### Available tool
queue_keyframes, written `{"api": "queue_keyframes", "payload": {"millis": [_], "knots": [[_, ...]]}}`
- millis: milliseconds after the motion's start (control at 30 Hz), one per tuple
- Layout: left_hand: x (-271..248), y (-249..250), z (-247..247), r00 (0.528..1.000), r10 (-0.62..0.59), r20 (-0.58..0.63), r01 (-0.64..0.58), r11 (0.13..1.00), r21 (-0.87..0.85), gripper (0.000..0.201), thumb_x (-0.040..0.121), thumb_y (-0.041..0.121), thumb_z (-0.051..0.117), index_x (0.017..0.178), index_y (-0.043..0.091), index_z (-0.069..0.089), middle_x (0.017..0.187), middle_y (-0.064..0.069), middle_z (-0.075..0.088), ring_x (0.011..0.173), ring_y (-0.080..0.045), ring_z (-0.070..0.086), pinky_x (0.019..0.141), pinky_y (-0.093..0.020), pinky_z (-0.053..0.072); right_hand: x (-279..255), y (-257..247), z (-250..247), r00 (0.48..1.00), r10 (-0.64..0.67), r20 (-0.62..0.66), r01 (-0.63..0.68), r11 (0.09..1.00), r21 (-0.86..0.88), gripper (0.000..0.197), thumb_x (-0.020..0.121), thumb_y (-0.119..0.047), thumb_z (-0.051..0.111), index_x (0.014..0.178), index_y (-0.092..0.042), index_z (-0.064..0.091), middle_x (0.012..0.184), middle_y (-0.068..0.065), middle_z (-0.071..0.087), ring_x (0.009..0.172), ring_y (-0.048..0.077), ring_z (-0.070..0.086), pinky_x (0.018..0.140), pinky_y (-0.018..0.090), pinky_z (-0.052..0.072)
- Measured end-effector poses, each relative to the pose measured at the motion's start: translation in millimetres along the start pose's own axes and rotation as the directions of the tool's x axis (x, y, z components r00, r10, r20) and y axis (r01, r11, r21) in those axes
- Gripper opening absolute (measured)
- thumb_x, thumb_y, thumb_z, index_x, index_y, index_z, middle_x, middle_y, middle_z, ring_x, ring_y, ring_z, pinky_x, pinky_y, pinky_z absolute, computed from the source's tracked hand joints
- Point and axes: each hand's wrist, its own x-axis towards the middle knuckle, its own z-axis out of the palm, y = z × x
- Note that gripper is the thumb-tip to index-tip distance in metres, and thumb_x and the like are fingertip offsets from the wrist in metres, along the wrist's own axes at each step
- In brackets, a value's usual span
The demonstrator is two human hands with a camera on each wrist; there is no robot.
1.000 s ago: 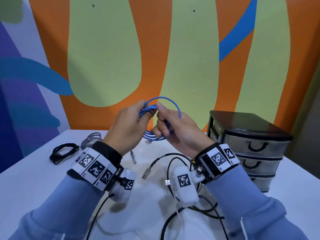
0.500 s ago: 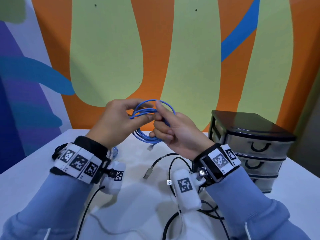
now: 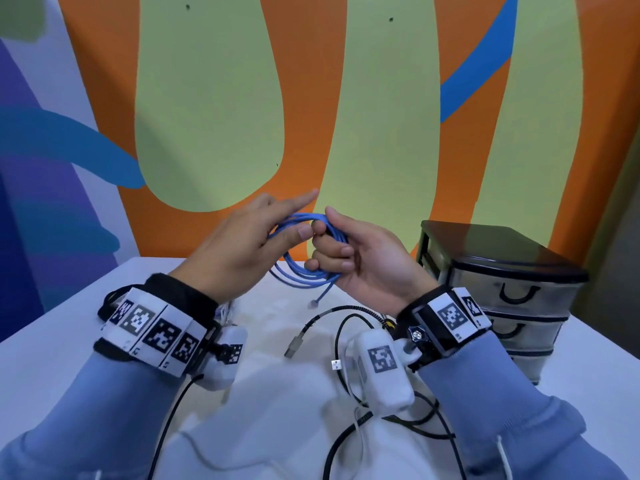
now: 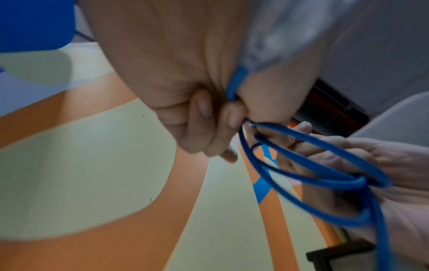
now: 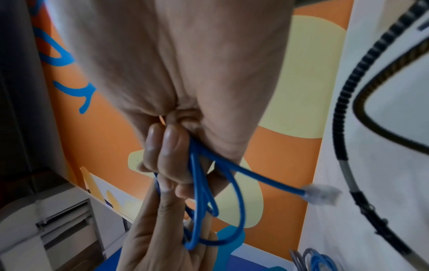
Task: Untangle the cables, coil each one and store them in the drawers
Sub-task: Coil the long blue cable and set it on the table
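The blue cable (image 3: 313, 268) is wound in several loops, held up above the desk (image 3: 52, 344), its clear plug (image 3: 313, 304) dangling. A black cable (image 3: 341, 327) sprawls uncoiled on the desk. The drawers (image 3: 512, 296) stand closed at right.

light blue sleeves (image 3: 86, 403), black-and-white tagged wristbands (image 3: 152, 330).

Blue coiled network cable (image 3: 313, 268): far loops hidden behind both hands.
Black cables on the white table (image 3: 349, 441): cut off by the bottom edge.
Clear plug (image 5: 321, 195): blurred.
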Motion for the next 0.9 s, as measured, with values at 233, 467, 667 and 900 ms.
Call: {"api": "queue_keyframes", "payload": {"millis": [233, 467, 667, 900], "knots": [[3.5, 3.4, 0.6, 0.965, -0.140, -0.220, 0.030, 0.898, -0.439, 0.039, 0.090, 0.050, 0.071, 0.083, 0.012, 0.079, 0.068, 0.001, 0.064, 0.061, -0.007, 0.049, 0.061, -0.022, 0.040, 1.1, 3.2, 7.4, 1.000, -0.015, 0.012, 0.013, 0.979, 0.202, 0.029, 0.102, -0.025, 0.035, 0.084, -0.011, 0.052, 0.060, -0.002, 0.020, 0.050, 0.017, 0.017, 0.076, 0.032, 0.046], [4.5, 0.5, -3.1, 0.941, -0.305, -0.143, 0.095, 0.649, -0.755, 0.016, 0.100, 0.014, 0.070, 0.098, 0.003, 0.082, 0.069, -0.011, 0.055, 0.060, -0.020, 0.031, 0.057, -0.031, 0.026, 5.2, 6.3, 7.9, 0.994, -0.041, -0.106, 0.054, 0.990, 0.130, 0.041, 0.109, -0.035, 0.045, 0.071, -0.017, 0.045, 0.055, -0.004, 0.016, 0.045, 0.015, 0.015, 0.070, 0.030, 0.045], [0.3, 12.1, -5.7, 0.973, -0.222, -0.071, 0.109, 0.705, -0.701, 0.015, 0.095, 0.027, 0.074, 0.101, 0.019, 0.086, 0.104, -0.043, 0.065, 0.083, -0.030, 0.051, 0.078, -0.048, 0.040, 2.3, 6.1, 9.5, 0.999, 0.022, -0.034, -0.021, 0.999, 0.037, 0.048, 0.109, -0.049, 0.041, 0.074, -0.016, 0.047, 0.054, -0.003, 0.017, 0.044, 0.016, 0.016, 0.072, 0.031, 0.046], [-1.3, 13.7, -12.6, 0.982, -0.180, -0.050, 0.102, 0.742, -0.663, 0.036, 0.091, 0.037, 0.078, 0.120, 0.017, 0.079, 0.103, -0.006, 0.080, 0.103, -0.019, 0.074, 0.097, -0.032, 0.057, 3.1, 4.7, 0.2, 0.999, -0.043, -0.007, 0.043, 0.998, 0.041, 0.033, 0.112, -0.032, 0.039, 0.092, -0.012, 0.057, 0.061, -0.005, 0.032, 0.049, 0.013, 0.031, 0.090, 0.034, 0.043]]}}
